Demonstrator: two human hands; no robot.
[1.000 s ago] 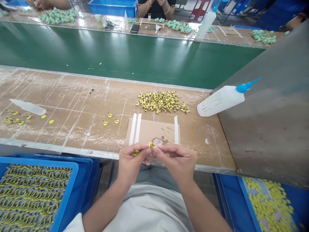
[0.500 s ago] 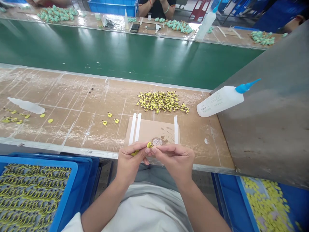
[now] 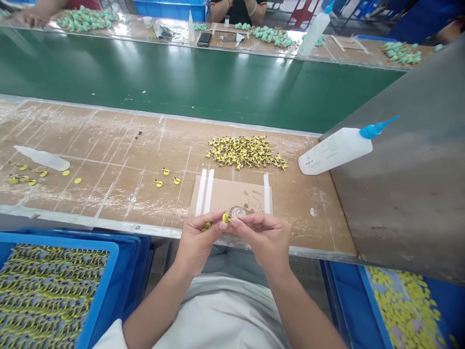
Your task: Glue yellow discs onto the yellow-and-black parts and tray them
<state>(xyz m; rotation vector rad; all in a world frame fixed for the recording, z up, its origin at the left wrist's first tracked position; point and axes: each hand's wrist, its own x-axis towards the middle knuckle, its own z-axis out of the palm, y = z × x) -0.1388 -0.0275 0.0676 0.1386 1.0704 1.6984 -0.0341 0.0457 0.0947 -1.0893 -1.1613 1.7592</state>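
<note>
Over the table's front edge my two hands meet at the fingertips. My left hand (image 3: 196,242) pinches a small yellow disc (image 3: 225,217) on its edge, with more yellow pieces (image 3: 206,226) tucked in its fingers. My right hand (image 3: 268,240) is closed at the disc's right side, on a tiny dark-and-yellow piece mostly hidden by the fingertips. Just behind them a round clear dish (image 3: 239,211) sits on a taped cardboard sheet (image 3: 232,189). Beyond the sheet lies a pile of small yellow-and-black figures (image 3: 247,151).
A white squeeze bottle (image 3: 334,151) with blue nozzle leans at right by a metal panel (image 3: 410,184). Discs bearing dark pieces (image 3: 166,171) lie left. Blue crates (image 3: 112,271) flank me below table level. Across the green belt (image 3: 163,77), other people sit near mint-coloured pieces (image 3: 87,19).
My hands keep the same pinch on the disc, with only slight finger movement. The view has shifted a little. Across the belt, a person's hand now rests on the far table at left.
</note>
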